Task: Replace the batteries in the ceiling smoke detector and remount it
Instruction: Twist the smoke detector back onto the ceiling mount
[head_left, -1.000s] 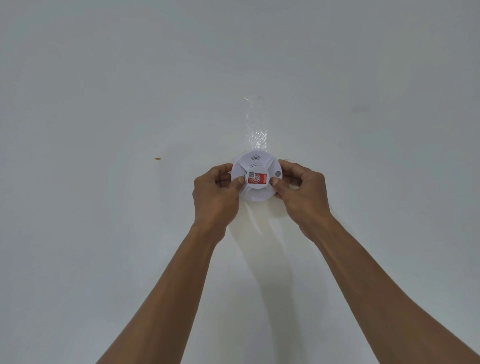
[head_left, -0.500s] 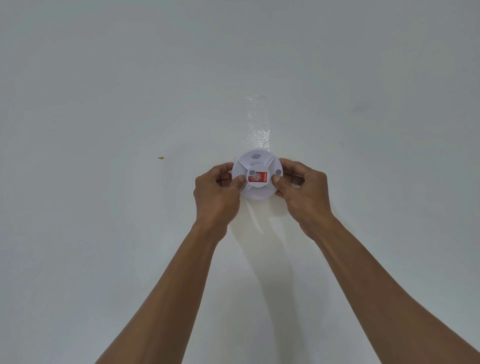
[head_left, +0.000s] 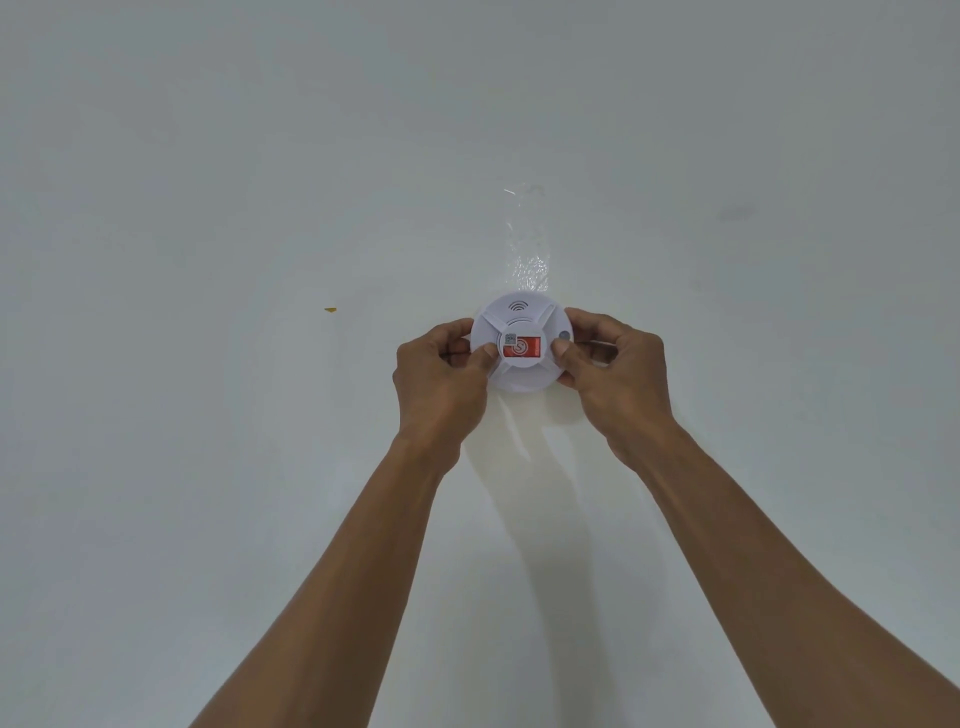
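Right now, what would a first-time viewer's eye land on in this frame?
The round white smoke detector against the ceiling at mid-frame, with a red sticker at its centre. The left hand and right hand grip its rim from opposite sides, arms reaching up. A shiny strip of clear tape runs beyond it, and a small yellow speck sits off to the left.

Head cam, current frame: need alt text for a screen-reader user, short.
Two bare hands, left hand and right hand, grip opposite sides of a round white plastic smoke detector with a red label, held against a plain white ceiling. A strip of clear tape sticks to the ceiling just beyond the detector, and a small yellow speck sits off to the left.
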